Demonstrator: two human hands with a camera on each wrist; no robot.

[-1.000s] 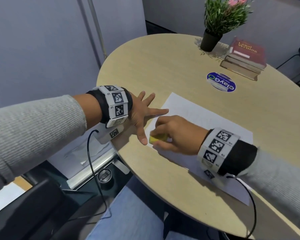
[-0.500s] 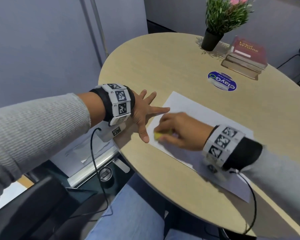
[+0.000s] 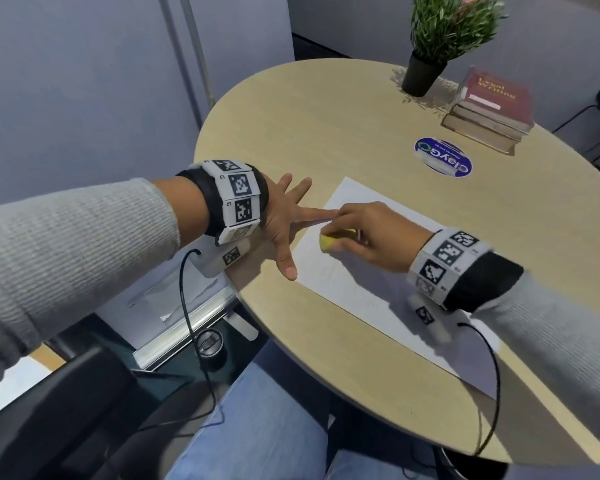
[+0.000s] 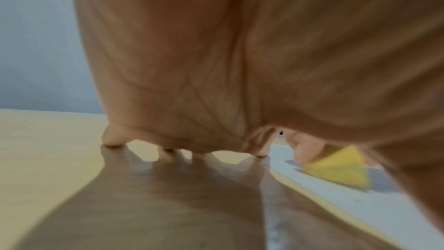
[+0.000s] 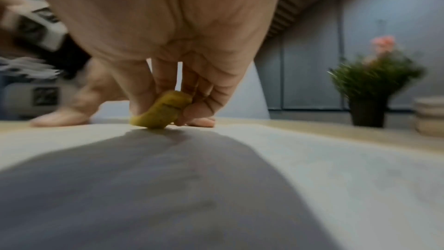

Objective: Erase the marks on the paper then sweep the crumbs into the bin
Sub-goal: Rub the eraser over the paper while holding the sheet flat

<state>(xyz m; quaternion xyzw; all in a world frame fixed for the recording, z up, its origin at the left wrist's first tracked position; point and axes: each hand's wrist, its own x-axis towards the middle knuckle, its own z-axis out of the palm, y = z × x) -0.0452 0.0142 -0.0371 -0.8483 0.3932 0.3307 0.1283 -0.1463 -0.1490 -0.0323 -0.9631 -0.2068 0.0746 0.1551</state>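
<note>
A white sheet of paper (image 3: 371,292) lies on the round wooden table (image 3: 326,133), with faint marks near its left end. My right hand (image 3: 364,233) pinches a yellow eraser (image 3: 328,241) and presses it down on the paper's left part; the same eraser (image 5: 161,110) shows between thumb and fingers (image 5: 204,100) in the right wrist view, and as a yellow wedge (image 4: 338,168) in the left wrist view. My left hand (image 3: 284,220) lies spread and flat, its fingertips (image 4: 113,140) on the table and the index finger on the paper's left edge. No bin is visible.
A potted plant (image 3: 430,46) and a stack of books (image 3: 489,112) stand at the table's far side. A round blue sticker (image 3: 444,156) lies beyond the paper. Cables hang from both wrists over the table's near edge, above my lap (image 3: 257,427).
My right hand has rubbed the eraser back and forth over the paper's left end, ending slightly farther from me. The left hand has stayed spread on the paper's edge.
</note>
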